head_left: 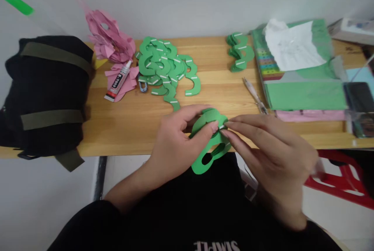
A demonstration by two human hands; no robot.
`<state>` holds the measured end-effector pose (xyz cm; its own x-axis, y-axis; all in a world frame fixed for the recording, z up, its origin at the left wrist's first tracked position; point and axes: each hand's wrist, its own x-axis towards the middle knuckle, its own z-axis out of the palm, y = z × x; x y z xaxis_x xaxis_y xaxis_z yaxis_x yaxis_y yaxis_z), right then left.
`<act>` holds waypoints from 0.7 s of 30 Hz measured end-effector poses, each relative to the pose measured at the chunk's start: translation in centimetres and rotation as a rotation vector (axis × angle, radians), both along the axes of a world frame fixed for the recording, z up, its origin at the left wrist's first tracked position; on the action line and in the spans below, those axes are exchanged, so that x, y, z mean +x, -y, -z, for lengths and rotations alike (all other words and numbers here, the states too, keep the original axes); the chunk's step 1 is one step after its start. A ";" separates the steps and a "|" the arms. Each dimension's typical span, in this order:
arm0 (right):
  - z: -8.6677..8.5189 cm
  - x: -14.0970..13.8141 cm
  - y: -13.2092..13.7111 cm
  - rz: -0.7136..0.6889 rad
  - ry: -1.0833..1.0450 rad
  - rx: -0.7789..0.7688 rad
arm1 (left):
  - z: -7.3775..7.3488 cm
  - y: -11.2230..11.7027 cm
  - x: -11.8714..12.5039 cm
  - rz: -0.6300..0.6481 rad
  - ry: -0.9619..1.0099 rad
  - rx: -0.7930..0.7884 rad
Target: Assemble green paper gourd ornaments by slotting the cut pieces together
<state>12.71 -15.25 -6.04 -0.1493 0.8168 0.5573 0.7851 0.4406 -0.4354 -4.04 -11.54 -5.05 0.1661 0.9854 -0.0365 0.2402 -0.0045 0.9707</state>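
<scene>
Green paper cutouts [202, 163] with wavy, looped edges are held at the table's front edge, above my lap. My left hand [181, 140] is closed on them, thumb on top and fingers behind. At their right side my right hand [263, 146] pinches a small white strip [222, 126] on the green paper between thumb and fingertips. Whether the strip is coming loose I cannot tell. Beyond my hands lies a loose pile of similar green cutouts [163, 64], many bearing white strips. A smaller stack of green cutouts [244, 52] sits farther right.
A black bag [52, 95] fills the table's left end. Pink paper pieces [109, 39] and a B-7000 glue tube [118, 81] lie beside it. Right of centre are a pen [255, 96], green paper packs [306, 95], crumpled white paper [292, 44] and a dark phone [359, 97].
</scene>
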 end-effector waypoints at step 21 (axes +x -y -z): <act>-0.3 0.7 -0.2 -0.068 0.145 0.016 | 0.0 0.2 0.0 0.075 -0.168 0.190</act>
